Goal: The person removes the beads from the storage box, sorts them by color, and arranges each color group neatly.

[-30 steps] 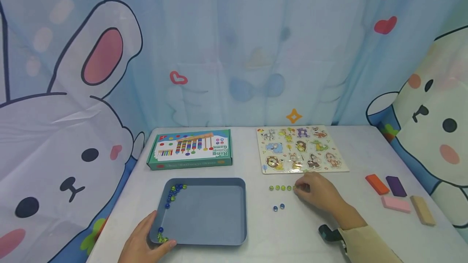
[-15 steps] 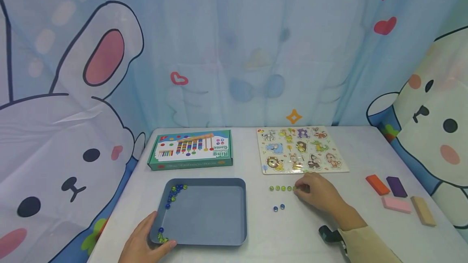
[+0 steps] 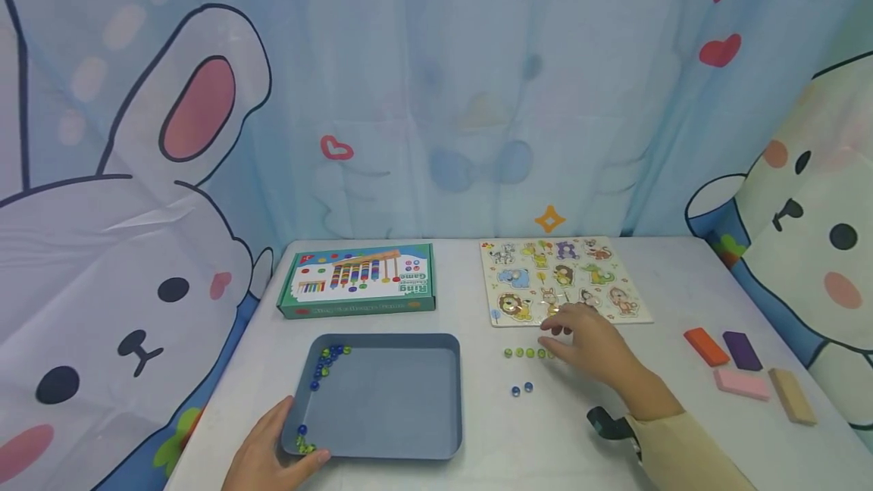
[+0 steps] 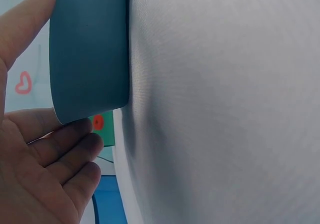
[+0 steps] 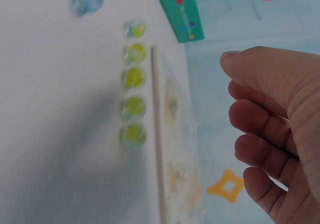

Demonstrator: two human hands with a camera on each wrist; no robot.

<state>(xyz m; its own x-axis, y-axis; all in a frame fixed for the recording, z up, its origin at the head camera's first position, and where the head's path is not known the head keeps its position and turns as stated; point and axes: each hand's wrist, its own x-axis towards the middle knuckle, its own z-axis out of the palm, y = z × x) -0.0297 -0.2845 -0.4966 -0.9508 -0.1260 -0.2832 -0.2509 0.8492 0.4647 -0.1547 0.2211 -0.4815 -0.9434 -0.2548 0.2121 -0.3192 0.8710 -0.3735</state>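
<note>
And the right hand is up, its fingertips off the end of the green row they were on half a second ago; fingers loosely bent, nothing in them. The left hand grips the near left corner of the blue-grey tray, thumb on the near rim, and the bottom of the head view cuts it off. Inside the tray, a chain of blue and green marbles hugs the far left corner; in the near left corner sit one blue marble and a green clump, too tightly packed to count. Right of the tray's far end runs that row: the fifth marble is mostly hidden from the head camera, but all five show, blurred, at the right wrist. Two blue marbles lie right of the tray's middle.
</note>
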